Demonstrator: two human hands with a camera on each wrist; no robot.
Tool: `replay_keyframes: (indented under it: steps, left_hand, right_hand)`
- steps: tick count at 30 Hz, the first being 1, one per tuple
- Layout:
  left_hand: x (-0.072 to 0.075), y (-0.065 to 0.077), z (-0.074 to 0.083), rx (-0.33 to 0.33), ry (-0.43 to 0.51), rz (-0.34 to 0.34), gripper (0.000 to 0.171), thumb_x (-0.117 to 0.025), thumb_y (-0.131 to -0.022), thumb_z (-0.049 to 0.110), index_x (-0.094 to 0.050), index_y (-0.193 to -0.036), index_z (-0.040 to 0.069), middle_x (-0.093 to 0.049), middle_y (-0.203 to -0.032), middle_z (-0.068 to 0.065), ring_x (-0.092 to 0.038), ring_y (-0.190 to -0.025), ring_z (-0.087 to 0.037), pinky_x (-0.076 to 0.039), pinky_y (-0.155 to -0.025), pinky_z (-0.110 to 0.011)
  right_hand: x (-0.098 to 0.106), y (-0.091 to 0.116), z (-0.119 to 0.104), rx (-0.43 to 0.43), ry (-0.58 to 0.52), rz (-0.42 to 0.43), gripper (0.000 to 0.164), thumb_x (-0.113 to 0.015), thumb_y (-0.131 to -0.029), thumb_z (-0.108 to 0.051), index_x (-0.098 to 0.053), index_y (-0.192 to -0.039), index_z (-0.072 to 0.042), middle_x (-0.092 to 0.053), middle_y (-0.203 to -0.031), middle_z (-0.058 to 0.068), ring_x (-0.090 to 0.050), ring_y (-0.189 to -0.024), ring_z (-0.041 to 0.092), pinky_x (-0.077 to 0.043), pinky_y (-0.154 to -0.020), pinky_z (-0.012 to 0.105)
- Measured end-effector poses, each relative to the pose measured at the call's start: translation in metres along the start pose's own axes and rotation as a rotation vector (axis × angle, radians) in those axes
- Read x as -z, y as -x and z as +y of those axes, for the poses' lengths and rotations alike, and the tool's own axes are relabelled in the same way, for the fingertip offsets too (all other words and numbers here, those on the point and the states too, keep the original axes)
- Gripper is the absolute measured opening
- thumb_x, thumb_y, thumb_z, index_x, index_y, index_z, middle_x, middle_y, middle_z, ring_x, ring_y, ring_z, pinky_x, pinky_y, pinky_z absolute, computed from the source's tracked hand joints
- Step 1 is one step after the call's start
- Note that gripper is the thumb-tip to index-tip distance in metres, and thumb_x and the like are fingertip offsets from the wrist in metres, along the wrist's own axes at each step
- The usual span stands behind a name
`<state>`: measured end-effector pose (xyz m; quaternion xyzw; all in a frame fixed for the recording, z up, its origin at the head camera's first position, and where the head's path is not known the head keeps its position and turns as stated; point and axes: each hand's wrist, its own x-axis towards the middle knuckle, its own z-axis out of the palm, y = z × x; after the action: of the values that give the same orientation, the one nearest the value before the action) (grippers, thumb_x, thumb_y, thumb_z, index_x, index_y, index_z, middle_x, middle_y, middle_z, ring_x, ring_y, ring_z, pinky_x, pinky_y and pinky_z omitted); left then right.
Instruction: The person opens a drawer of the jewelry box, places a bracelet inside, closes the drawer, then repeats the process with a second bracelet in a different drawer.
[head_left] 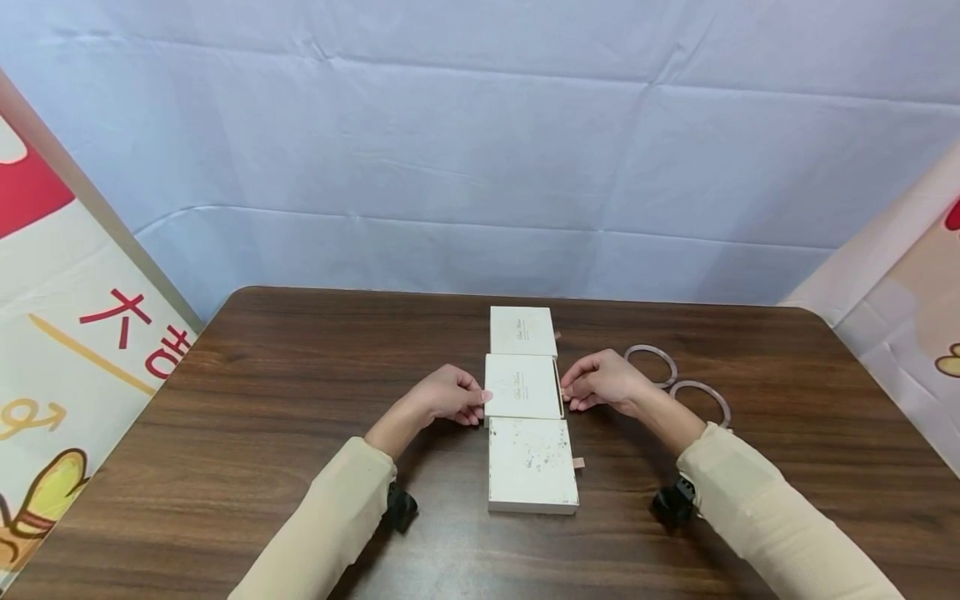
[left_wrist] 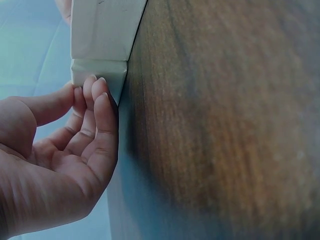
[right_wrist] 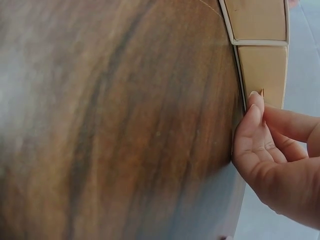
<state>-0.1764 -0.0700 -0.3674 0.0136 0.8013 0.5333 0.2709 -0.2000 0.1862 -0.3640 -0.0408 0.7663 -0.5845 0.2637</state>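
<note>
Three flat white boxes lie in a row on the table, pointing away from me. At the left end of the middle drawer box [head_left: 522, 387], my left hand [head_left: 452, 393] holds its edge, thumb over the top and curled fingertips [left_wrist: 102, 82] against the end. From the other side my right hand [head_left: 602, 382] pinches the small ribbon pull tab [right_wrist: 262, 94] between thumb and fingers. A narrow dark gap shows along this box's right edge. The far box [head_left: 522, 330] and the speckled near box [head_left: 531, 463] lie close on either side.
Right of the boxes, two pale rings lie on the brown wooden table [head_left: 225, 467], the far ring [head_left: 651, 347] and the near ring [head_left: 701, 384], partly behind my right forearm. A ribbon tab [head_left: 578, 463] sticks out of the near box. A pale cloth backdrop [head_left: 450, 150] hangs behind.
</note>
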Motion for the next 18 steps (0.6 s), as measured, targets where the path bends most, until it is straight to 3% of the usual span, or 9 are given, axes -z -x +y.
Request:
replay_keyframes:
  steps: [18]
  left_hand:
    - [-0.0009,0.0007,0.0,-0.008,0.007,0.007,0.018,-0.059,-0.09,0.011,-0.061,-0.077,-0.003,-0.059,-0.064,-0.008,-0.056,-0.053,-0.012,-0.051,-0.054,-0.025]
  right_hand:
    - [0.0026,0.002,0.0026,0.014,0.012,0.013,0.017,-0.05,-0.083,0.014,-0.055,-0.098,0.019,-0.062,-0.074,0.014,-0.06,-0.059,0.016,-0.053,-0.061,0.032]
